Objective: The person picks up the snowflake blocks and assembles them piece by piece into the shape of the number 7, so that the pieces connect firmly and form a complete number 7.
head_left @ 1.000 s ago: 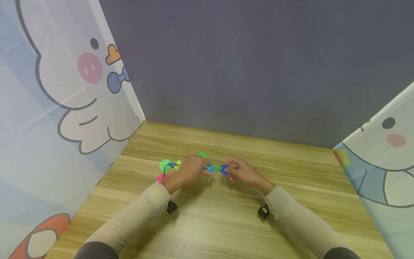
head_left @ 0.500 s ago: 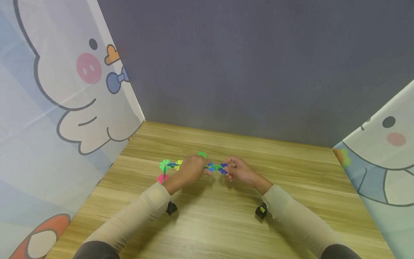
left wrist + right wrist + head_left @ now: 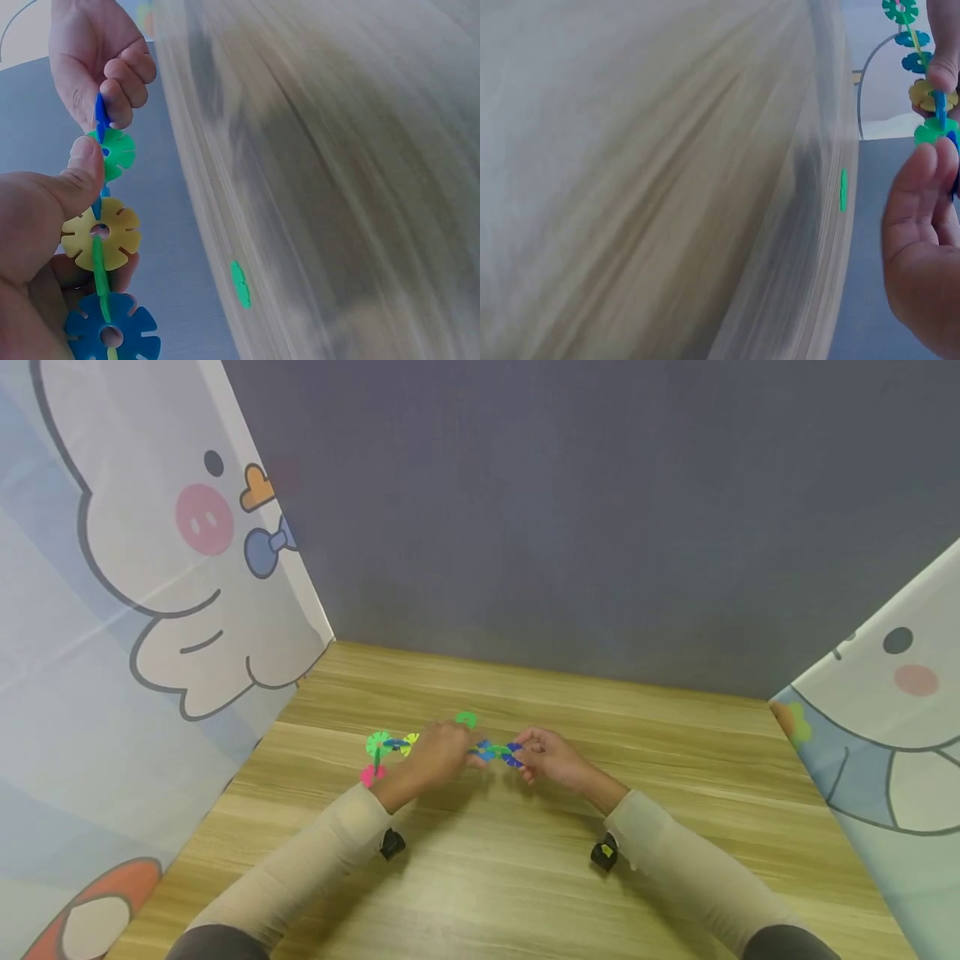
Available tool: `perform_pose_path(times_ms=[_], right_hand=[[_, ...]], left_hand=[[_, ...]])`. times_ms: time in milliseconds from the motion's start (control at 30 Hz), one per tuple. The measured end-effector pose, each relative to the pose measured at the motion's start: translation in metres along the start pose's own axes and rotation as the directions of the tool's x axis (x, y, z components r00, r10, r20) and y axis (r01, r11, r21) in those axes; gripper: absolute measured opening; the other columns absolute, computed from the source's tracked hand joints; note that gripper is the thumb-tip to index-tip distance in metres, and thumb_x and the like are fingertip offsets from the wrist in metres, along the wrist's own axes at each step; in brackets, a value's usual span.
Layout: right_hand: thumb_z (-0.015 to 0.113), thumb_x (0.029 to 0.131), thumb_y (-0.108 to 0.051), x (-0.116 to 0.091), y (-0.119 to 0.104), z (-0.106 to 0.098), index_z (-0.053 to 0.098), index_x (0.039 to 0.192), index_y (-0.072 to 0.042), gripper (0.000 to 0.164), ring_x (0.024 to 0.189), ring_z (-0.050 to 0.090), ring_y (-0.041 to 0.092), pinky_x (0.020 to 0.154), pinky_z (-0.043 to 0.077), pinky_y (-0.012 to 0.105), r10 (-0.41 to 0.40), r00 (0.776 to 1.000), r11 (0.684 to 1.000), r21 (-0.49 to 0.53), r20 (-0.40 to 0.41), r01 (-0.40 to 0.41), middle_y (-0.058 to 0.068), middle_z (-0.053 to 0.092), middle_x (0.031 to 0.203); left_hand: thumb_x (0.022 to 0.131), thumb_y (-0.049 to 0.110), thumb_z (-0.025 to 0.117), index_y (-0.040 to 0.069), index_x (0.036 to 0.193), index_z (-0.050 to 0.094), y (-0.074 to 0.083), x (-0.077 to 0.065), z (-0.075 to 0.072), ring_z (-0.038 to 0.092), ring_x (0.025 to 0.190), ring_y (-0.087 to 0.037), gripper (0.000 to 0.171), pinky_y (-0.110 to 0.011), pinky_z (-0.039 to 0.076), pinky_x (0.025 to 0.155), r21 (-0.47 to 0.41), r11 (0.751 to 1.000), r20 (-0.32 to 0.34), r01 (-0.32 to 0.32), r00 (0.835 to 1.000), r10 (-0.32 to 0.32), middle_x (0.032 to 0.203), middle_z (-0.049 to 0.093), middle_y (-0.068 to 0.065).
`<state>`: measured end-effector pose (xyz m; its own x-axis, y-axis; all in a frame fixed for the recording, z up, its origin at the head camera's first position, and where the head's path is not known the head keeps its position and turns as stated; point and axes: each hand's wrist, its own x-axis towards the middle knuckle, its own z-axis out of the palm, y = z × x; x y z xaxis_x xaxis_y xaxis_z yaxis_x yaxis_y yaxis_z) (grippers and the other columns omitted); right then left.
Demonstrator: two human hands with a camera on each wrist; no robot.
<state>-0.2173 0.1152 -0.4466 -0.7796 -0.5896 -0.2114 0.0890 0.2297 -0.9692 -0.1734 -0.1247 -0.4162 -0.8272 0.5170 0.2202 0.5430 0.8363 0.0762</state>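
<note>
A chain of interlocking snowflake discs spans both hands above the table. My left hand (image 3: 441, 752) grips its middle; in the left wrist view the thumb lies by a yellow disc (image 3: 121, 241) and a green disc (image 3: 120, 154), with a blue disc (image 3: 135, 339) below. My right hand (image 3: 561, 762) pinches the dark blue disc (image 3: 512, 755) at the chain's right end, fingers partly covering it. Past my left hand, the other end shows a bright green disc (image 3: 378, 744) and a pink disc (image 3: 372, 775). A loose green disc (image 3: 466, 719) lies beyond my left hand.
The wood-grain table (image 3: 480, 877) ends at a dark grey panel (image 3: 525, 527) behind. Printed cartoon panels stand at the left (image 3: 172, 635) and right (image 3: 892, 752). A small black device (image 3: 604, 852) sits at the right wrist.
My right hand has shifted slightly left with the dark blue disc. The left hand keeps its grip on the chain, almost in place.
</note>
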Motion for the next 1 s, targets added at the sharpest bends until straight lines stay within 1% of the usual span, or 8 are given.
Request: perform_pose_path(times_ms=[167,267,400,500,600,767,900,1000], right_hand=[[0.059,0.103,-0.011,0.001,0.003,-0.003,0.056,0.119,0.004,0.022,0.070,0.062,0.017,0.064,0.058,0.027,0.008,1.000,0.996,-0.091,0.019,-0.006,0.013,0.068,0.090],[0.058,0.104,-0.016,0.003,0.005,-0.005,0.060,0.117,0.002,0.022,0.069,0.062,0.018,0.064,0.058,0.029,-0.005,1.000,0.988,-0.151,0.007,0.006,0.007,0.068,0.086],[0.059,0.104,-0.016,0.008,0.007,-0.008,0.061,0.119,0.004,0.026,0.068,0.062,0.016,0.062,0.056,0.029,-0.026,0.999,0.979,-0.202,-0.024,0.020,0.002,0.068,0.085],[0.059,0.103,-0.017,0.012,0.007,-0.011,0.062,0.120,0.004,0.027,0.068,0.061,0.016,0.061,0.055,0.029,-0.045,0.998,0.971,-0.235,-0.043,0.033,0.003,0.068,0.086],[0.059,0.103,-0.019,0.016,0.006,-0.012,0.062,0.120,0.003,0.028,0.070,0.062,0.017,0.063,0.056,0.030,-0.060,0.997,0.962,-0.270,-0.051,0.044,0.007,0.068,0.090],[0.059,0.103,-0.018,0.024,0.002,-0.009,0.063,0.119,0.002,0.026,0.075,0.064,0.015,0.066,0.057,0.029,-0.088,0.993,0.944,-0.326,-0.074,0.059,0.012,0.070,0.096],[0.059,0.102,-0.017,0.032,-0.002,-0.007,0.062,0.122,0.004,0.028,0.069,0.060,0.015,0.061,0.054,0.028,-0.091,0.993,0.943,-0.328,-0.074,0.062,0.013,0.068,0.091],[0.057,0.103,-0.016,0.040,-0.004,-0.008,0.060,0.124,0.005,0.030,0.063,0.056,0.017,0.057,0.052,0.028,-0.085,0.995,0.941,-0.331,-0.049,0.064,0.016,0.065,0.087]], left_hand=[[0.085,0.043,0.076,0.011,0.119,0.076,0.000,-0.005,0.002,0.074,0.081,-0.022,0.047,-0.031,0.064,0.069,-0.005,1.000,0.002,-0.023,1.000,0.023,0.095,0.079,-0.006],[0.085,0.043,0.076,0.010,0.120,0.075,0.001,-0.006,0.001,0.075,0.083,-0.023,0.048,-0.032,0.064,0.072,-0.012,1.000,0.008,-0.017,1.000,0.018,0.097,0.079,-0.007],[0.085,0.044,0.075,0.012,0.120,0.075,0.003,-0.007,0.001,0.074,0.087,-0.024,0.048,-0.036,0.064,0.077,-0.017,1.000,0.032,-0.003,0.999,0.003,0.100,0.079,-0.007],[0.085,0.045,0.075,0.013,0.121,0.075,0.004,-0.009,0.003,0.074,0.087,-0.023,0.049,-0.037,0.064,0.075,-0.016,1.000,0.048,-0.001,0.999,0.002,0.099,0.078,-0.007],[0.085,0.045,0.075,0.013,0.120,0.075,0.004,-0.011,0.004,0.073,0.082,-0.021,0.048,-0.034,0.063,0.070,-0.009,1.000,0.051,-0.012,0.999,0.012,0.095,0.078,-0.007],[0.085,0.043,0.076,0.013,0.120,0.075,0.004,-0.015,0.003,0.073,0.080,-0.019,0.046,-0.030,0.063,0.071,-0.010,0.999,0.047,-0.036,0.998,0.036,0.094,0.078,-0.006],[0.085,0.043,0.075,0.013,0.120,0.075,0.003,-0.017,0.002,0.074,0.081,-0.019,0.046,-0.030,0.063,0.073,0.000,0.999,0.049,-0.049,0.998,0.049,0.095,0.078,-0.006],[0.085,0.043,0.075,0.013,0.120,0.075,0.003,-0.018,0.001,0.074,0.083,-0.020,0.046,-0.031,0.064,0.075,-0.001,0.999,0.054,-0.045,0.998,0.045,0.096,0.078,-0.006]])
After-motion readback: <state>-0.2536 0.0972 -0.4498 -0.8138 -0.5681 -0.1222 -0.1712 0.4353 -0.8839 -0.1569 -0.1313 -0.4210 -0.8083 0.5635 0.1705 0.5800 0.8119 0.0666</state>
